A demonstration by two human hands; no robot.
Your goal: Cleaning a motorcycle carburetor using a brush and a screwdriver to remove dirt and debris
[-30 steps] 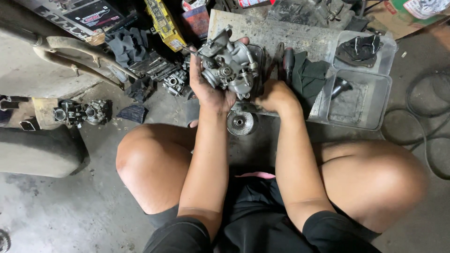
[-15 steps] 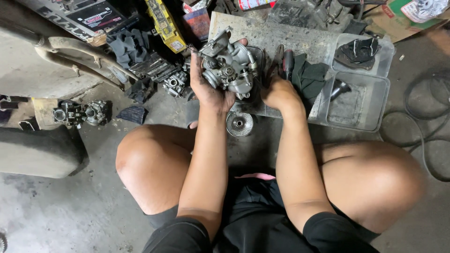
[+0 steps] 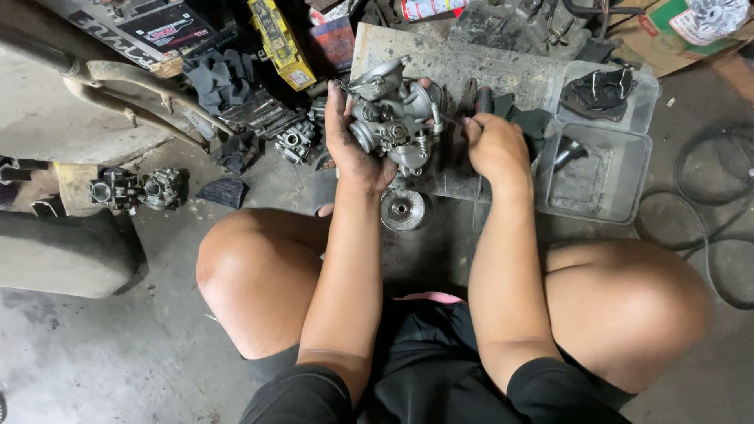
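Note:
I squat on a concrete floor. My left hand (image 3: 349, 149) grips a grey metal carburetor (image 3: 393, 118) from its left side and holds it upright above a worn flat board (image 3: 471, 59). My right hand (image 3: 495, 145) lies just right of the carburetor, apart from it. Its fingers are curled over a dark hand tool with red and black handles (image 3: 479, 98) that rests on the board. Most of that tool is hidden under the hand. A round metal cap (image 3: 402, 210) lies on the floor below the carburetor, between my knees.
Two clear plastic trays (image 3: 601, 173) with dark parts sit at the right of the board. Another carburetor (image 3: 137, 188) rests at the left, and a smaller metal part (image 3: 294, 143) lies near my left hand. A yellow box (image 3: 279, 39), a battery (image 3: 169, 23) and a black cable (image 3: 707, 196) lie around.
My right hand has left the carburetor's right side and moved right onto the tool on the board. The left hand still holds the carburetor, turned slightly.

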